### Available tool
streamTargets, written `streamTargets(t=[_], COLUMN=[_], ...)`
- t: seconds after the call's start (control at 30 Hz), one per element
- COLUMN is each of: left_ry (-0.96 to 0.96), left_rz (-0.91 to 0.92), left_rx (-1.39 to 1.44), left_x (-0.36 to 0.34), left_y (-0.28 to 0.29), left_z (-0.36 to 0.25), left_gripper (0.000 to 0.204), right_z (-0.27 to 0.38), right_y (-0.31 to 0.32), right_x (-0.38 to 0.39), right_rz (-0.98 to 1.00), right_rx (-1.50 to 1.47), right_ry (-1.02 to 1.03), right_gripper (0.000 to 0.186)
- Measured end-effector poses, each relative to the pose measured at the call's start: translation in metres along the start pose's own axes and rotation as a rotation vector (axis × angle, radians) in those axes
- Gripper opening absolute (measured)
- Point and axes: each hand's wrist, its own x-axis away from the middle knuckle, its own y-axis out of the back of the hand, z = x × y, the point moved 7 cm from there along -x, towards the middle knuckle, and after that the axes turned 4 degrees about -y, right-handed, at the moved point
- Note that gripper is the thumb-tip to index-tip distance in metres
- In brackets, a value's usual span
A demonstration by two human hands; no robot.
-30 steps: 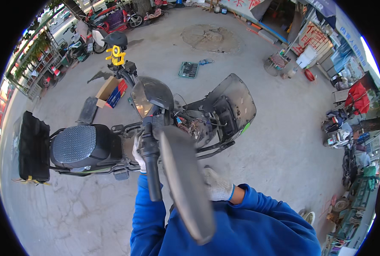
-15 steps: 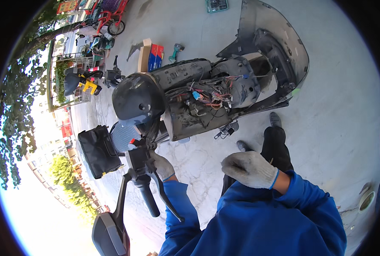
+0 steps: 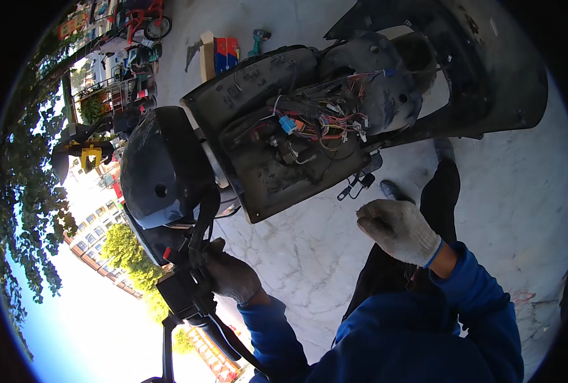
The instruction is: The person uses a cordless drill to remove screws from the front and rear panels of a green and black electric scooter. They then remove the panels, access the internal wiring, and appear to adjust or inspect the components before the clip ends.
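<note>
An electric scooter stands in front of me with its front panel (image 3: 265,191) opened up. Loose coloured wires (image 3: 328,121) spill from it, a light-blue connector (image 3: 288,124) among them. My left hand (image 3: 236,276), in a greyish knit glove, is closed round the handlebar (image 3: 198,255) beside the black switch housing (image 3: 185,290). A brake lever (image 3: 239,348) runs down from that housing. My right hand (image 3: 398,231), gloved too, hovers above my legs, apart from the scooter. Its fingers are curled in; whatever they may hold is hidden.
A dark headlight cowl (image 3: 162,169) lies between the handlebar and the panel. Beyond the scooter are an open cardboard box (image 3: 207,57), a red-and-blue box (image 3: 226,54) and a teal power drill (image 3: 258,41). Parked vehicles (image 3: 131,70) line the far left.
My view has shifted, so the scooter looks larger and the handlebar lower and farther left. My left hand stays at the handlebar. The right hand keeps its curled shape.
</note>
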Motion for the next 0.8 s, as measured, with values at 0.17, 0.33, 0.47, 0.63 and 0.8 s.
streamTargets(t=[0.17, 0.33, 0.47, 0.63, 0.8], left_ry=[-0.059, -0.222, -0.293, -0.168, -0.172], left_rz=[0.048, 0.072, 0.11, 0.018, 0.03], left_rx=[-0.075, -0.437, -0.38, -0.059, -0.087], left_x=[0.0, 0.005, -0.003, -0.006, -0.009], left_y=[-0.003, -0.01, 0.002, 0.007, 0.009], left_z=[-0.01, -0.031, -0.019, -0.003, 0.004], left_gripper=[0.033, 0.037, 0.031, 0.037, 0.044], right_z=[-0.022, -0.02, 0.0, 0.055, 0.061], right_y=[-0.019, -0.032, -0.048, -0.061, -0.08], right_x=[-0.004, -0.013, -0.043, -0.079, -0.1], right_rz=[-0.063, -0.058, -0.085, -0.257, -0.263], right_rx=[0.007, -0.039, -0.015, 0.257, 0.202], right_ry=[0.053, 0.019, 0.118, 0.526, 0.59], right_gripper=[0.021, 0.023, 0.021, 0.023, 0.036])
